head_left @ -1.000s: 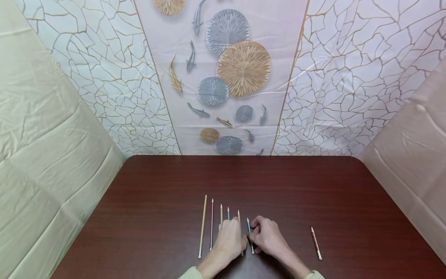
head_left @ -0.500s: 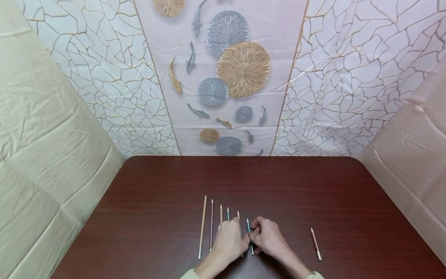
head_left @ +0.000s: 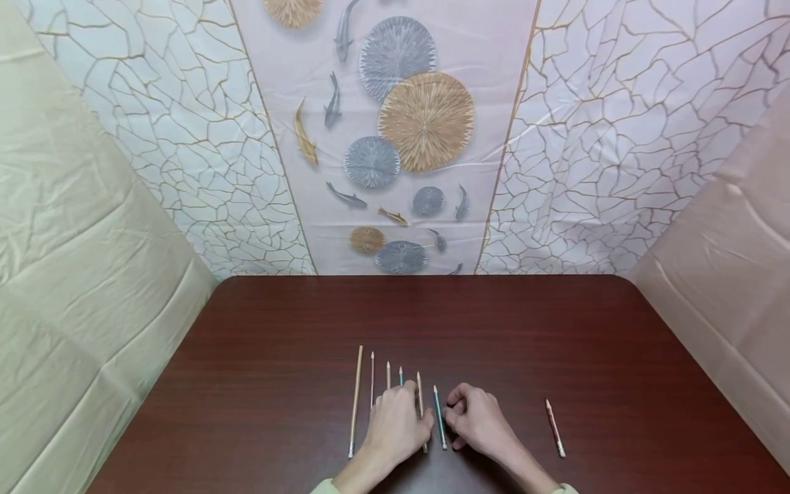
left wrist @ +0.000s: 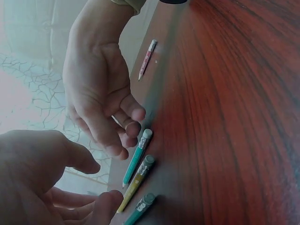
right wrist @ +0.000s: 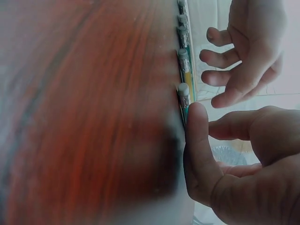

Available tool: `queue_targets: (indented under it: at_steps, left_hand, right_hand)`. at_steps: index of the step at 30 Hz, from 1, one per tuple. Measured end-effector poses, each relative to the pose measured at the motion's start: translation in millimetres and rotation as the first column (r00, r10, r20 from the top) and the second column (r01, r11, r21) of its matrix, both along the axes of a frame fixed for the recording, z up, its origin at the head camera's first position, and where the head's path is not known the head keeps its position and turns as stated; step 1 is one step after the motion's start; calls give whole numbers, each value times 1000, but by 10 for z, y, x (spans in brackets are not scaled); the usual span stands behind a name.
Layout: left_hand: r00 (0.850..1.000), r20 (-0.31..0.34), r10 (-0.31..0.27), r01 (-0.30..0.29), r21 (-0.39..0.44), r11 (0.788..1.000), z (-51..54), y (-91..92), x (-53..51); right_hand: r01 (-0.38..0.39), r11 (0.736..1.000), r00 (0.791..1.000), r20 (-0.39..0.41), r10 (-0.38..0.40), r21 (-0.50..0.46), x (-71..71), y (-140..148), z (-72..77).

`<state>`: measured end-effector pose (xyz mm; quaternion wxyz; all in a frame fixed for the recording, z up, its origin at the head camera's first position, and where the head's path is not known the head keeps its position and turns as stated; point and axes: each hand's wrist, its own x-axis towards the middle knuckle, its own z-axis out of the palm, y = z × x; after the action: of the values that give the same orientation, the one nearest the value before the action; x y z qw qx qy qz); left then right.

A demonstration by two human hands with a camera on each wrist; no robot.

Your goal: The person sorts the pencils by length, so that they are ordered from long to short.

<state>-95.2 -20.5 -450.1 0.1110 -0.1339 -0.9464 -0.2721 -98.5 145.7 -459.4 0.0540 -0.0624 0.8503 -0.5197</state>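
In the head view, several pencils lie side by side, tips away from me. At the left is the longest, a gold pencil, then a thin reddish pencil. My left hand hovers over the middle of the row with fingers relaxed, partly hiding a yellow pencil, a teal pencil and another yellow pencil. A short teal pencil ends the row at the right. Just right of it, my right hand has loosely bent fingers and holds nothing. The left wrist view shows a gap between my left thumb and fingers.
A short red pencil lies apart on the right side of the dark wooden table. Patterned cloth hangs behind the table, and beige cloth borders both sides.
My left hand has shifted left, away from the short teal pencil. My right fingers have come off that pencil, which now lies loose. The head view has shifted slightly.
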Motion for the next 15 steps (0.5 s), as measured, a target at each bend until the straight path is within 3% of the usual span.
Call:
queue_targets:
  at_steps: [10,15]
  left_hand:
    - [995,-95,-7,7,-2,1000,-12,-15,43]
    - [990,-138,-11,14,18,1000,-47,-29,55]
  right_hand:
    - [94,988,993,-82,-85,122,52,92,82]
    - [169,956,974,-188,-126,238,84,184,130]
